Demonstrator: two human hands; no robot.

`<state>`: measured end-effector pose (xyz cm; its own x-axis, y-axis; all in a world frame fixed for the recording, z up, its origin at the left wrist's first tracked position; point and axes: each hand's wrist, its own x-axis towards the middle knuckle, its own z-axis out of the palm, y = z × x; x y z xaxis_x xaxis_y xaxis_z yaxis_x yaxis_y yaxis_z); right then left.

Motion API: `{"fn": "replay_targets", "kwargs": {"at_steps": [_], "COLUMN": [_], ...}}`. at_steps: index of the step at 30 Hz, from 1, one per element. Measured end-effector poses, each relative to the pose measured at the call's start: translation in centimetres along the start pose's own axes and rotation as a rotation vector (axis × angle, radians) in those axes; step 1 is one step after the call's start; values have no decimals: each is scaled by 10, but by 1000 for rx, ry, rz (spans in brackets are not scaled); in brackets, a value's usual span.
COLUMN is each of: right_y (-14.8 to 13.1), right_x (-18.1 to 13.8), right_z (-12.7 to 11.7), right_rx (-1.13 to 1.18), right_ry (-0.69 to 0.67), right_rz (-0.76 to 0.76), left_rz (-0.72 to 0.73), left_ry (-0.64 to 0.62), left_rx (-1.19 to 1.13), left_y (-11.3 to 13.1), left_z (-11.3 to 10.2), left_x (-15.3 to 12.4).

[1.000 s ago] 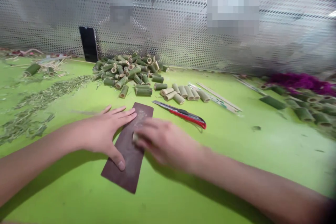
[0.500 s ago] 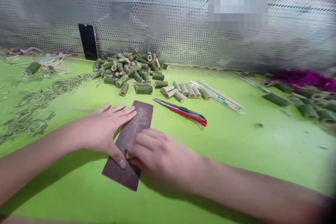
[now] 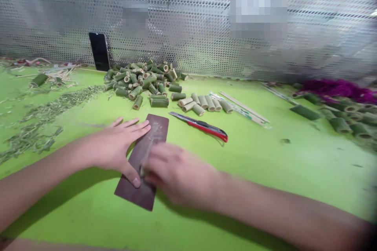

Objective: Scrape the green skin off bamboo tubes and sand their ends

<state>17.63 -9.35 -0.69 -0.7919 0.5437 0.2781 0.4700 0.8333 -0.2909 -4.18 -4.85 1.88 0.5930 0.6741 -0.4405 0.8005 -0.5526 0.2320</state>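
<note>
A dark brown sheet of sandpaper (image 3: 153,137) lies on the green table (image 3: 250,164). My left hand (image 3: 116,147) rests flat on the sheet's left edge, fingers stretched out and thumb pressed on the sheet. My right hand (image 3: 173,170) is blurred by motion, fingers curled down over a small pale piece (image 3: 142,171) pressed against the sandpaper near my left thumb. A pale dust streak runs along the sheet's far half.
A red and black utility knife (image 3: 203,126) lies just beyond the sheet. Behind it are a pile of green bamboo tube pieces (image 3: 141,80), a row of pale peeled pieces (image 3: 203,103), thin sticks (image 3: 244,108), a phone (image 3: 99,51) against the perforated metal wall, shavings (image 3: 44,113) at left, more bamboo and purple stuff (image 3: 338,90) at right.
My right hand has slid back along the sandpaper toward me, from the sheet's middle to beside my left thumb. My left hand has stayed flat on the sheet.
</note>
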Motion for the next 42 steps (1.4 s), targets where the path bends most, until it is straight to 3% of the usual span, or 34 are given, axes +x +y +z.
{"fn": "replay_targets", "kwargs": {"at_steps": [3, 8, 13, 16, 21, 23, 27, 31, 34, 37, 40, 42], "right_y": [-1, 27, 38, 35, 29, 24, 10, 5, 6, 9, 12, 14], "right_x": [1, 6, 6, 6, 7, 7, 5, 3, 4, 5, 5, 5], "right_z": [-4, -20, -21, -21, -14, -10, -4, 0, 3, 4, 3, 2], "right_rx": [207, 805, 1048, 885, 74, -74, -22, -108, -84, -203, -161, -183], "right_ry": [-16, 152, 169, 145, 67, 52, 25, 101, 65, 115, 67, 78], "right_rz": [19, 514, 573, 568, 326, 283, 149, 207, 4, 102, -45, 15], "left_rz": [26, 44, 41, 35, 64, 57, 31, 47, 59, 55, 51, 32], "left_ry": [3, -3, -5, 5, 36, 53, 68, 96, 110, 105, 89, 66], "left_rx": [-13, -25, -25, -35, -41, -40, -23, -29, -29, -26, -8, -5], "left_y": [-2, -7, -5, -4, -2, -1, -2, -3, -3, -2, -2, -2], "left_z": [3, 7, 7, 7, 6, 7, 9, 12, 12, 11, 10, 9], "left_x": [0, 1, 1, 0, -1, -1, -1, 0, 0, 0, 0, 1]}}
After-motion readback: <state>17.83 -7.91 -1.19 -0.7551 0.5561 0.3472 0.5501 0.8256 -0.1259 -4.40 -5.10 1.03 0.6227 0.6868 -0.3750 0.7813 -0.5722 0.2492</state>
